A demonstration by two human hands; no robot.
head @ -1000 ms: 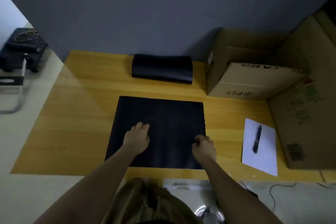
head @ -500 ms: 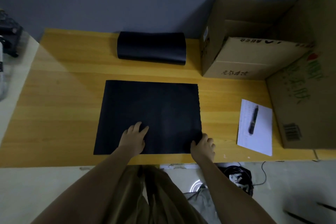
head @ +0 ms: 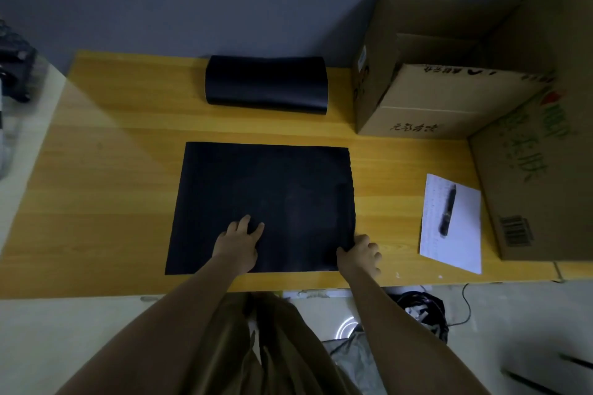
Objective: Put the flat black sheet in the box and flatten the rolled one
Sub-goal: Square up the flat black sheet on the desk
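Observation:
A flat black sheet [head: 266,196] lies in the middle of the wooden table [head: 102,189]. My left hand [head: 237,245] rests palm down on its near part, fingers spread. My right hand [head: 361,255] pinches the sheet's near right corner, thumb on top. A rolled black sheet [head: 266,84] lies at the back of the table by the wall, untouched. An open cardboard box [head: 426,99] stands at the back right, its flaps up.
A larger cardboard box [head: 545,170] stands along the right edge. A white paper [head: 452,224] with a dark pen [head: 448,210] lies between the sheet and that box. Cables and bags lie on the floor below the table's near edge.
The view has tilted down and closer. My right hand has slid to the sheet's near right corner and taken hold of it. My left hand stays flat on the sheet.

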